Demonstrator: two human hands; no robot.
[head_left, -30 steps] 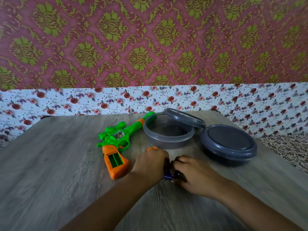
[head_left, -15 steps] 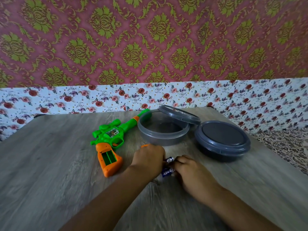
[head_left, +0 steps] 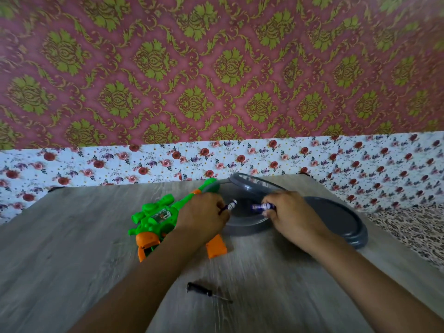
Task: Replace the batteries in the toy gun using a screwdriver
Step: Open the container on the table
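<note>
The green and orange toy gun [head_left: 158, 217] lies on the wooden table, its orange grip partly behind my left forearm. A loose orange battery cover [head_left: 216, 246] lies beside it. My left hand [head_left: 204, 217] pinches a purple-and-white battery [head_left: 230, 205] over the open grey container [head_left: 245, 227]. My right hand [head_left: 288, 215] pinches a second purple battery [head_left: 262, 207] over the same container. A small black screwdriver [head_left: 204, 291] lies on the table near me, between my forearms.
The open container's lid [head_left: 249, 186] leans against its far rim. A second grey container with its lid on [head_left: 341, 222] stands to the right. The table [head_left: 72, 248] ends at the floral wall behind and at its right edge [head_left: 384, 239].
Both hands lifted off the table with a battery each and moved forward over the open container. The screwdriver they covered now lies exposed on the table.
</note>
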